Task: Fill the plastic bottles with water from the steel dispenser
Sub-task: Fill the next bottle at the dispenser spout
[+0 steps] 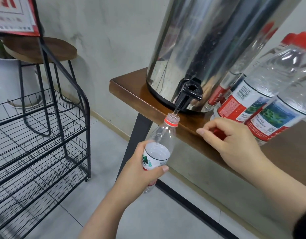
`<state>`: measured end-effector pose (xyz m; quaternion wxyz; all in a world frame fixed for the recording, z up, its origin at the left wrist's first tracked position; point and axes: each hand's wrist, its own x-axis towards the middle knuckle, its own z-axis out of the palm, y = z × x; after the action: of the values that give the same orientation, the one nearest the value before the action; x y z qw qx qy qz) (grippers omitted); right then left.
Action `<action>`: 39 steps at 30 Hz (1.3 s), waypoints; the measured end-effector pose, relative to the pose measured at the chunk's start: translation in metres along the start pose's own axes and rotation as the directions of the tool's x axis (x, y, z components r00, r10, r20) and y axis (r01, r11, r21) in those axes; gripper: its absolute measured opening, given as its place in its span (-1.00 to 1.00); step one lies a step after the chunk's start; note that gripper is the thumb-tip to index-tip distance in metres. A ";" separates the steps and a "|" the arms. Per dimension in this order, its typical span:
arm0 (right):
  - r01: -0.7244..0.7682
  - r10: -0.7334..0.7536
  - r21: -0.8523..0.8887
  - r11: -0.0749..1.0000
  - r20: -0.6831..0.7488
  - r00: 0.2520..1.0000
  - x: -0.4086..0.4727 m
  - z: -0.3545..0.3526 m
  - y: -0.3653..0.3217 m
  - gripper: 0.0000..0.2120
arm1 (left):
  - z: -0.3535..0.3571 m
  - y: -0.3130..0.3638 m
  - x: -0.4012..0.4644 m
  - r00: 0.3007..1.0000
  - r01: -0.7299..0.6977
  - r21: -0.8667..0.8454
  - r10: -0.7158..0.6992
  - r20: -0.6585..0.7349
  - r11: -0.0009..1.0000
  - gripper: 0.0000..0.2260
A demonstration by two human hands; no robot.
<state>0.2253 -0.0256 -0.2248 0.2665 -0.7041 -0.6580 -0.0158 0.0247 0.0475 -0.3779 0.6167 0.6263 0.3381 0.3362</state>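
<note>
Clear plastic bottle, uncapped, red-ringed neck under black tap.

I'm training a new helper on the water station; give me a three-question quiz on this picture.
1. True or false: the bottle under the tap has its cap on.
2. Which hand grips that bottle? A) left hand B) right hand C) both
3. Fill in: the dispenser stands on a wooden ____, beside capped bottles.

Key: 1. False: its mouth is open, and a thin stream runs into it. 2. A: the right hand holds something red, probably the cap, over the table. 3. table.
</note>
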 end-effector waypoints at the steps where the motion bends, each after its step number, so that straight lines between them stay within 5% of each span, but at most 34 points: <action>1: -0.021 0.021 0.003 1.000 0.004 1.000 0.001 0.001 0.000 -0.92 | 0.000 0.000 0.000 1.000 0.002 -0.003 -0.002 0.000 1.000 -0.43; 16: -0.207 0.217 0.127 0.970 -0.075 0.973 0.003 0.001 0.003 -0.87 | -0.002 -0.005 0.000 1.000 0.018 -0.008 -0.018 0.016 1.000 -0.41; 39: -0.200 0.207 0.184 0.962 -0.023 0.978 0.008 -0.003 0.005 -0.88 | 0.001 -0.003 0.003 1.000 0.031 -0.004 -0.031 -0.003 0.999 -0.45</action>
<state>0.2323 -0.0194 -0.2214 0.3434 -0.7403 -0.5752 0.0567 0.0268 0.0493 -0.3808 0.6228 0.6192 0.3480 0.3281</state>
